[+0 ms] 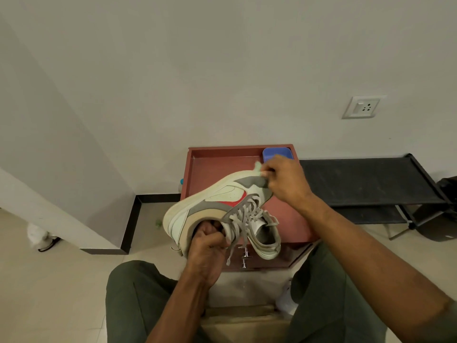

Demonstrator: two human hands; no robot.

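- The shoe (217,201), pale with grey and red patches, was held in the air on its side above the front of a reddish tray (222,162), with its sole turned up and to the left.
- The left hand (207,243) gripped the shoe's lower end with curled fingers; the fingertips were tucked out of sight in the shoe.
- The right hand (284,180) pinched a pale cloth (258,167) against the shoe's upper end. Only a corner of the cloth showed, and the fingers holding it were mostly hidden behind the back of the hand.
- Grey laces (243,216) hung loose; which end was toe or heel was hard to make out.
- A blue box (275,152) sat in the tray's far right corner, partly covered by the right hand.
- A black rack (366,181) stood to the right, its far end cut off.
- A socket (361,107) sat on the wall.
- Something white (286,299) lay between the legs, too hidden to identify.
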